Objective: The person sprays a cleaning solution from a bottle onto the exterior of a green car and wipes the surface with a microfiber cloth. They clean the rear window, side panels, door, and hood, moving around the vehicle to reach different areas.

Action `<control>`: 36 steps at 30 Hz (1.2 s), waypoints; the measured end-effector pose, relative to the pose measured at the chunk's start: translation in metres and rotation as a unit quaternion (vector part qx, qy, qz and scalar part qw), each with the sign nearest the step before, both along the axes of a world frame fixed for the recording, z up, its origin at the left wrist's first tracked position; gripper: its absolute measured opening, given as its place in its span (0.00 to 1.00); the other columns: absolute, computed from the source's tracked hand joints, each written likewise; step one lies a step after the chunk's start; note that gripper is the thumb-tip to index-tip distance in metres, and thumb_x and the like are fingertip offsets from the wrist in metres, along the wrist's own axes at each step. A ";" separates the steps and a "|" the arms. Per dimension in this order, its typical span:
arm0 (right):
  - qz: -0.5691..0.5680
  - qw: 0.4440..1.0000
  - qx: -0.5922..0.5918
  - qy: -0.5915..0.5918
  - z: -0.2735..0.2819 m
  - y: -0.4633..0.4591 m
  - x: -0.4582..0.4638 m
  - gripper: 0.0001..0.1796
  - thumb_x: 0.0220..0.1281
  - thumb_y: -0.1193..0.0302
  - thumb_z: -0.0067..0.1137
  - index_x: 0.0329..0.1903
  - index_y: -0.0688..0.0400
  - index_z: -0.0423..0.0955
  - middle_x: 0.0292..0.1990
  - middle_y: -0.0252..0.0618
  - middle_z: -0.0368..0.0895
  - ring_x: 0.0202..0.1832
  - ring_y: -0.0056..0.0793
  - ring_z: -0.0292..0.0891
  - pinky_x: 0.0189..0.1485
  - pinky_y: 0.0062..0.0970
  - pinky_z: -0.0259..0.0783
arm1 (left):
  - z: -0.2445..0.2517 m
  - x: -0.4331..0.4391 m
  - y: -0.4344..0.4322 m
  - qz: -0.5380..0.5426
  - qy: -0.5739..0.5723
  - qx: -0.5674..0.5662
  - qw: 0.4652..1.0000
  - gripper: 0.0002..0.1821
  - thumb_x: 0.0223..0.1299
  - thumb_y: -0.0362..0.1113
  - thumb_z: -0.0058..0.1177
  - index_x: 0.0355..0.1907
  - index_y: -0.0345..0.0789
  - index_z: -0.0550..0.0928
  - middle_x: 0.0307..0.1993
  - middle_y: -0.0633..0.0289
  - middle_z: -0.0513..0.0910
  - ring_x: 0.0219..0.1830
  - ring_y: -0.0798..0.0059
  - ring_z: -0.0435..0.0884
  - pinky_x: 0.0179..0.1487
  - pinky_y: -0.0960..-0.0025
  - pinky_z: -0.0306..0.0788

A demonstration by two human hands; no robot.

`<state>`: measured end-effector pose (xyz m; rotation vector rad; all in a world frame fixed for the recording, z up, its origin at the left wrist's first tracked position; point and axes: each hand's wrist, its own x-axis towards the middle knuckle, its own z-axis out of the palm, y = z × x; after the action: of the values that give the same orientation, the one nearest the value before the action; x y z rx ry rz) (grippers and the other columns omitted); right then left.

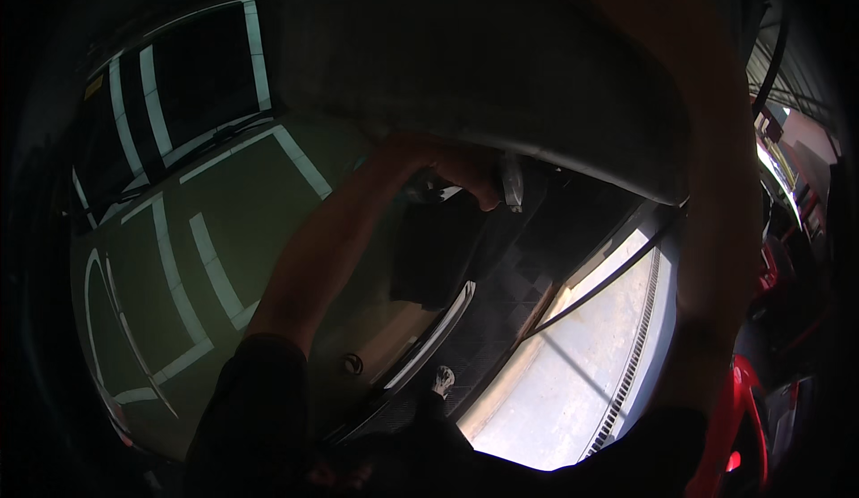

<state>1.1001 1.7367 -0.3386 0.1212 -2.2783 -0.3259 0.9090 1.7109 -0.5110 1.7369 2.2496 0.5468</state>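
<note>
My left hand (470,172) reaches to the lower edge of a large dark panel or sheet (496,62); its kind is unclear in the shade. The fingers are partly curled, beside a small pale, shiny piece (513,186). Shadow hides whether they hold the edge. My right arm rises along the right side into darkness, and its hand cannot be seen. To the left lies the glossy green-brown body of a car (248,276), covered in bright reflected light strips. Its windscreen (201,95) and wiper (231,132) are above. A round badge (351,364) sits on the bodywork lower down.
Below is a dark tiled floor with my shoe (443,380) on it. A dark cord or strap (604,273) crosses diagonally over sunlit concrete (557,390) with a drain grate (624,377). Part of a red vehicle (745,390) stands at the right.
</note>
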 end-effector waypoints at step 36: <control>0.293 0.898 -0.174 -0.279 -0.319 0.662 -0.622 0.35 0.69 0.42 0.67 0.21 0.60 0.74 0.17 0.49 0.75 0.21 0.52 0.75 0.28 0.45 0.68 | -0.362 -0.399 0.524 0.136 -0.295 -0.156 0.933 0.25 0.39 0.48 0.72 0.37 0.30 0.91 0.34 0.52 0.90 0.39 0.58 0.88 0.47 0.55 0.79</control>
<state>0.4782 2.3989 -0.6577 0.7807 -2.6654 0.4967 0.5105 2.2353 -0.8725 0.9480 1.9968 0.6232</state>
